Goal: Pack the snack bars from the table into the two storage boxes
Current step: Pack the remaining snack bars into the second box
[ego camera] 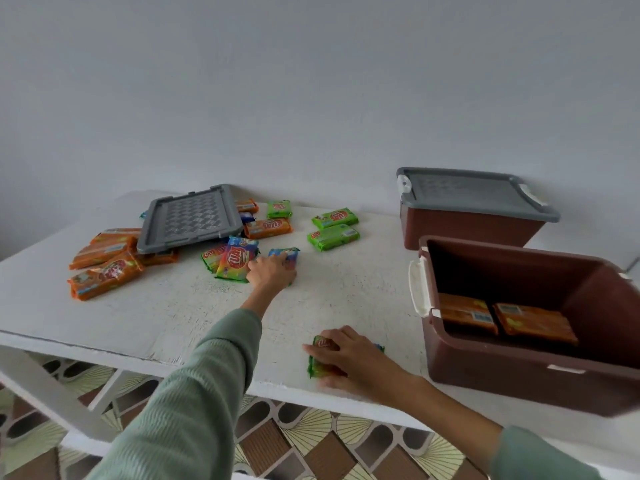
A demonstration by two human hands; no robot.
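Snack bars lie scattered on the white table: orange packs at the left, green packs in the middle, multicolour packs near the centre. My left hand reaches out and lies on a blue multicolour pack, fingers over it. My right hand rests on a green pack near the table's front edge. The open brown box at the right holds two orange packs. Behind it stands a second brown box under a grey lid.
A loose grey lid lies tilted on top of several packs at the back left. A plain wall runs behind the table. Below the front edge I see a patterned floor and the table's white frame.
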